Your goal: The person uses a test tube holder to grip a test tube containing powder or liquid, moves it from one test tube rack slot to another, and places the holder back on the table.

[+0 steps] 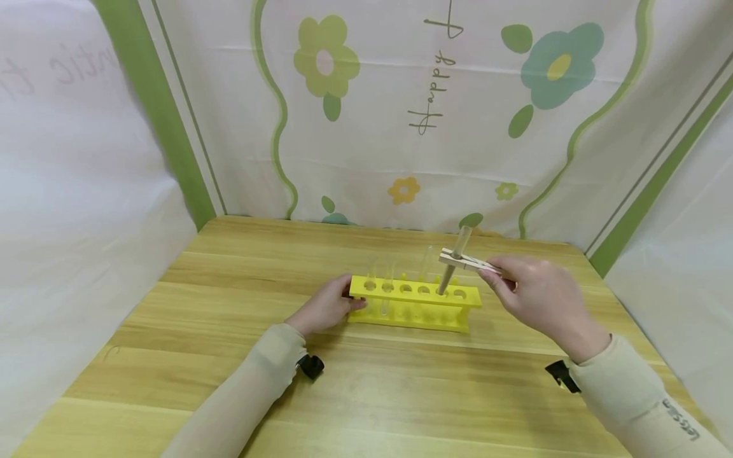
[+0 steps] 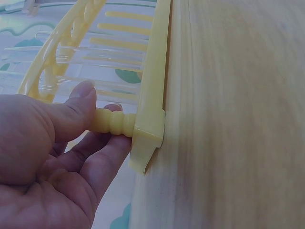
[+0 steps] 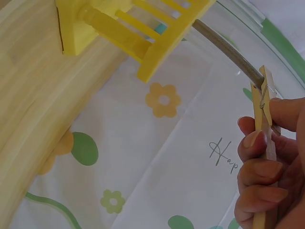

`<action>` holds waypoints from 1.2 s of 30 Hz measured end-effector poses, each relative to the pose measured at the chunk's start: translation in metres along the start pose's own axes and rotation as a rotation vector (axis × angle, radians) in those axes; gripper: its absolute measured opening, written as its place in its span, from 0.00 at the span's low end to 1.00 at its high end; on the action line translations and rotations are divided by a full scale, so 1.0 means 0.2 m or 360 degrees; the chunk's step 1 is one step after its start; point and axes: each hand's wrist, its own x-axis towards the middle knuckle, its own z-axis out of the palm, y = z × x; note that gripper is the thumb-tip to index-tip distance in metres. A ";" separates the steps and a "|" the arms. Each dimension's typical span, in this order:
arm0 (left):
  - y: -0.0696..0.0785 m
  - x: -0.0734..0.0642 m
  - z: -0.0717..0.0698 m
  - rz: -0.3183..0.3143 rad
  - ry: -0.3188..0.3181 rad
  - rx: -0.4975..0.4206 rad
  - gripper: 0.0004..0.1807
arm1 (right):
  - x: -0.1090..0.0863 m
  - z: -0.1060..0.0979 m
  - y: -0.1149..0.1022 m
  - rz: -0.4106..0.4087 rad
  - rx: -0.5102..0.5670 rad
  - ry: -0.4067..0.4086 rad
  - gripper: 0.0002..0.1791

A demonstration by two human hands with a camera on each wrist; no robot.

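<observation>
A yellow test tube rack (image 1: 415, 298) stands on the wooden table. My left hand (image 1: 326, 306) grips its left end; in the left wrist view the thumb and fingers (image 2: 107, 162) close around the ridged end post (image 2: 116, 122). My right hand (image 1: 541, 296) holds a wooden test tube clamp (image 3: 259, 107) by its handle. The clamp's tips pinch a tilted glass test tube (image 1: 462, 238) partway along its length. Greyish-brown contents (image 3: 226, 48) fill the tube's lower part, and its bottom end is right at a rack hole near the right end.
Clear test tubes (image 1: 389, 270) stand in the rack's left holes, and another clear tube (image 1: 425, 264) rises behind its middle. Wooden tabletop (image 1: 372, 394) extends around the rack. A flower-print cloth (image 1: 378, 140) hangs behind the table, with white cloth at both sides.
</observation>
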 end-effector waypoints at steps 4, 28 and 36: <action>0.00 0.00 0.00 0.0003 0.0006 0.0005 0.10 | -0.01 0.02 0.00 0.0002 0.0007 -0.0015 0.16; -0.01 0.01 0.00 0.0031 -0.0003 0.0031 0.09 | -0.07 0.13 0.00 0.0083 0.0020 -0.0123 0.07; -0.02 0.02 0.00 0.0038 0.0004 0.0025 0.10 | -0.10 0.17 0.00 0.0106 0.0023 -0.0141 0.07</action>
